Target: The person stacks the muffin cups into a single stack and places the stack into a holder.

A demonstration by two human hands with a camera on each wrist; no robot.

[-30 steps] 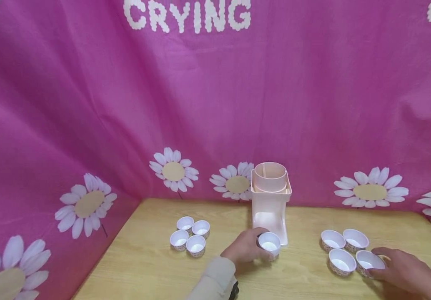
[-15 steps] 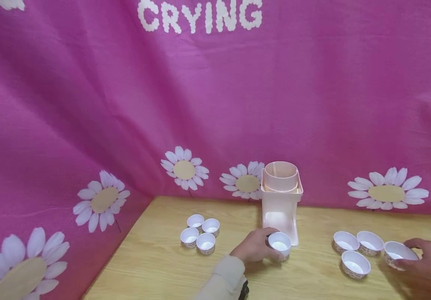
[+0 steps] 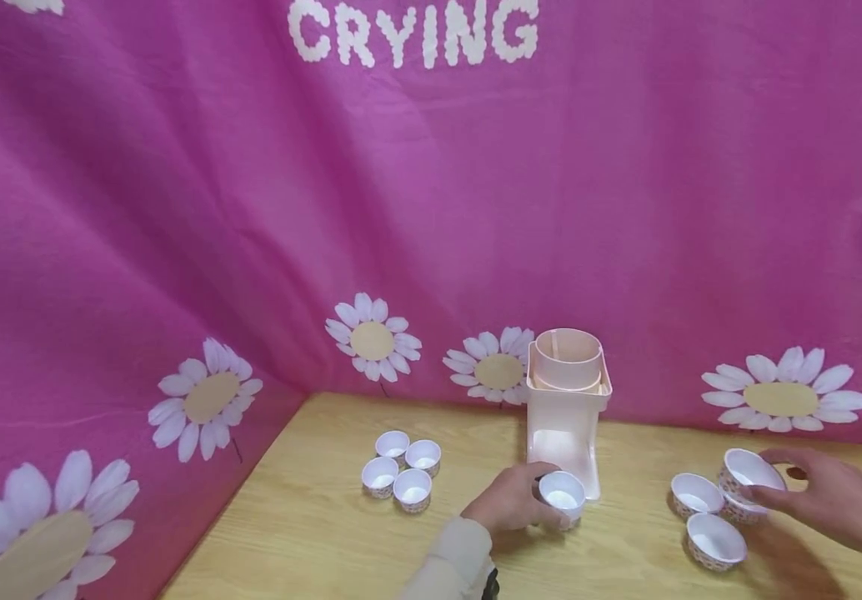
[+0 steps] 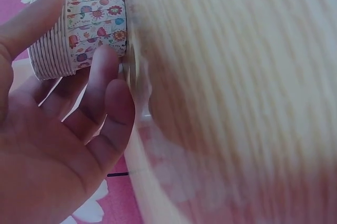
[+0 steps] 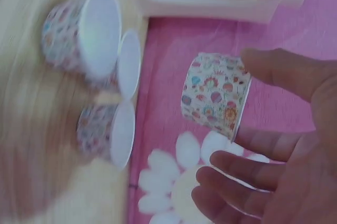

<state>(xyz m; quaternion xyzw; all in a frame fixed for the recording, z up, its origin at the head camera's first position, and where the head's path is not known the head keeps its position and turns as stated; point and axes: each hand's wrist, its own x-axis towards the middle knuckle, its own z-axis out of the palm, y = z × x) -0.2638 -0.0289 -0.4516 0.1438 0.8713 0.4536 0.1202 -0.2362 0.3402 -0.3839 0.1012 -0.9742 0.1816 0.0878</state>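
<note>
My left hand grips a stack of nested paper baking cups in front of the pale pink holder. In the left wrist view the stack shows several rims and a flowered print, its base at the table. At the right, my right hand pinches a single baking cup by its rim, lifted off the table. In the head view this cup partly covers another cup standing below it. Two more cups, one left and one nearer, stand beside that one.
Several baking cups stand close together on the left of the wooden table. A pale pink holder with a round tube on top stands near the back edge. Behind hangs a magenta flowered curtain.
My right hand first slid its cup rightward away from the group, then raised it and brought it back left over the rear cup. The left hand keeps its grip; the head view has shifted slightly.
</note>
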